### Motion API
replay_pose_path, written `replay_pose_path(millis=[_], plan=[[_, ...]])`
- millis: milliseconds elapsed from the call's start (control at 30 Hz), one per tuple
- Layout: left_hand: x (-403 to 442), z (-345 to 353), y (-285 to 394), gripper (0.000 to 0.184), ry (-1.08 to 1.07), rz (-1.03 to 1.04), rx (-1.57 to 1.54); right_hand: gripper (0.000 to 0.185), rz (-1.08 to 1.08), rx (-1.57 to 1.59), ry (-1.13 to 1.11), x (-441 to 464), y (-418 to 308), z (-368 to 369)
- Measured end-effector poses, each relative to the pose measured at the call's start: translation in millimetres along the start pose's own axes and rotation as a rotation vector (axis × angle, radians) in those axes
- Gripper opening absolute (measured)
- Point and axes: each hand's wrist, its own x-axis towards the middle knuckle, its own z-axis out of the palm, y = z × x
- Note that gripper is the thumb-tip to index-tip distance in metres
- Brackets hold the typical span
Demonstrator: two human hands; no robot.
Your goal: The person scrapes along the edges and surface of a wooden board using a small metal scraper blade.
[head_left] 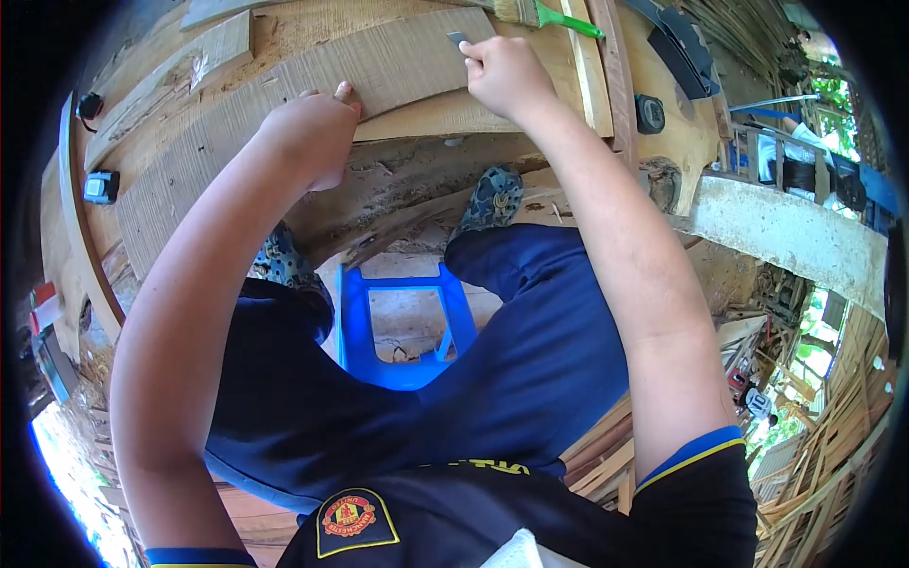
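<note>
A long brown wooden board with visible grain lies slantwise across the bench. My left hand is at the board's near edge, partly closed on it, with its fingertips over the top face; part of its grip is hidden. Over the right part of the board, my right hand pinches a small flat grey metal blade between thumb and fingers. The blade's tip points up and left, close to the board's surface; whether it touches cannot be made out.
A green-handled brush lies beyond my right hand. Tape measures sit on both sides. A shorter wood piece lies at the back left. Below, a blue plastic stool stands between my legs. Wood strips are heaped at right.
</note>
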Motion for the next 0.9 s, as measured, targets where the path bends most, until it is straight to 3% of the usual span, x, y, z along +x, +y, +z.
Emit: replay_pose_path(millis=[100, 167, 300, 433, 633, 700, 900], plan=[[0, 15, -6, 0.073, 0.152, 0.035, 0.01, 0.027, -0.106, 0.022, 0.124, -29, 19, 16], [3, 20, -9, 0.075, 0.119, 0.037, -0.01, 0.028, -0.185, 0.027, 0.178, -56, 30, 15], [0, 23, -6, 0.08, 0.153, 0.016, 0.033, 0.028, -0.116, 0.032, 0.106, -74, 30, 6], [4, 16, -7, 0.08, 0.085, 0.023, 0.022, 0.03, -0.185, -0.06, 0.104, -35, 30, 9], [-4, 10, -1, 0.082, 0.101, 0.028, 0.036, 0.033, 0.038, -0.029, 0.023, 6, 11, 6], [-4, 8, -2, 0.091, 0.044, 0.027, 0.035, 0.033, 0.024, -0.017, 0.018, -1, 14, 7], [-9, 24, -10, 0.092, 0.134, 0.039, -0.02, 0.029, -0.114, -0.01, 0.115, -60, 43, 6]])
